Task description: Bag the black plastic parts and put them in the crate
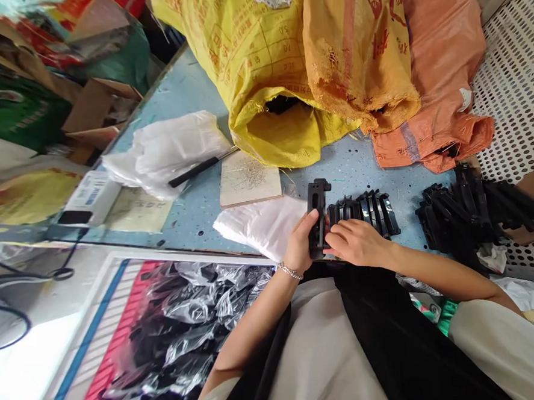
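Note:
A long black plastic part [317, 215] with a slot stands nearly upright at the table's front edge. My left hand [302, 243] is closed around its left side and lower half, thumb on its face. My right hand [357, 243] is closed too, its bent fingers against the part's right edge; the fingertips are partly hidden. Just beyond my right hand lies a row of similar black plastic parts [378, 211], partly covered by that hand. To the left, beside my left hand, rests a stack of clear plastic bags [263, 224].
A yellow woven sack [280, 127], an orange sack [362, 55] and a red-orange sack [440, 81] lie across the back. More black parts [449, 219] are heaped at right. A black-handled tool [193, 171] leans by a wooden block [250, 183]. Bagged black items [188, 325] sit below left.

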A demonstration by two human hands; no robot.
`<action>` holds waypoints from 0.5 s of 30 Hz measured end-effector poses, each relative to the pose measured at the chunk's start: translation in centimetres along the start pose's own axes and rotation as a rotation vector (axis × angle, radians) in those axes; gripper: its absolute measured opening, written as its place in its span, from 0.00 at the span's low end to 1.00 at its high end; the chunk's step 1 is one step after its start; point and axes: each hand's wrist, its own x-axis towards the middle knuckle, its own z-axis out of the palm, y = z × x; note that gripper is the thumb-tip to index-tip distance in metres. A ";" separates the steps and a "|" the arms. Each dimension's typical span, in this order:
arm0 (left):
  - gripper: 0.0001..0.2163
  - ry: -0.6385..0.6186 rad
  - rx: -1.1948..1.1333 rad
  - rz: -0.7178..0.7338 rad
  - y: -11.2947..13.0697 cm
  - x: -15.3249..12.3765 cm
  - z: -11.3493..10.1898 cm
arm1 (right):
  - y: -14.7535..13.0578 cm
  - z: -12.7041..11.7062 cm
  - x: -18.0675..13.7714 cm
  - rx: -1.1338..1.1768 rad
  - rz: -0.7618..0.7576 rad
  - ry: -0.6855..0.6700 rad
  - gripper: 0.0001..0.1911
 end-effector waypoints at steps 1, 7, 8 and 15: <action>0.20 0.001 0.015 0.009 -0.1 -0.1 0.1 | -0.2 0.6 -0.2 -0.060 -0.039 0.012 0.16; 0.19 0.017 0.118 0.096 -0.8 -1.0 0.9 | 0.5 2.8 -1.0 0.058 -0.051 0.087 0.18; 0.19 0.020 0.134 0.109 -0.9 -1.1 0.9 | 0.5 2.9 -1.0 0.093 -0.046 0.081 0.19; 0.19 0.107 0.212 0.442 -1.1 -1.5 0.4 | -1.2 3.0 -0.8 0.889 0.378 -0.165 0.30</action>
